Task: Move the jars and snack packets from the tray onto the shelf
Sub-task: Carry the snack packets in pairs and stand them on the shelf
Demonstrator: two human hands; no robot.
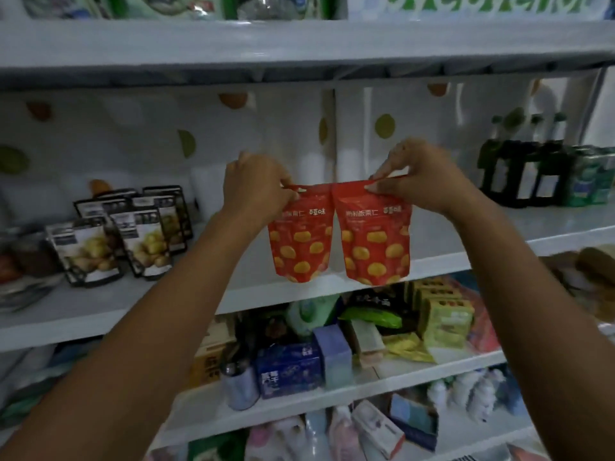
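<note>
Two red snack packets with yellow spots hang side by side in front of the middle white shelf (332, 284). My left hand (256, 184) pinches the top edge of the left red packet (301, 241). My right hand (422, 176) pinches the top edge of the right red packet (376, 242). Both packets are upright, their bottoms level with the shelf's front edge, and they touch each other along one side. No tray and no jars are in view.
Several black-and-white potato snack packets (116, 237) stand on the same shelf at the left. Dark bottles (519, 171) and green cans (589, 176) stand at the right. The shelf below is crowded with boxes (289, 367) and packets. Another shelf runs overhead.
</note>
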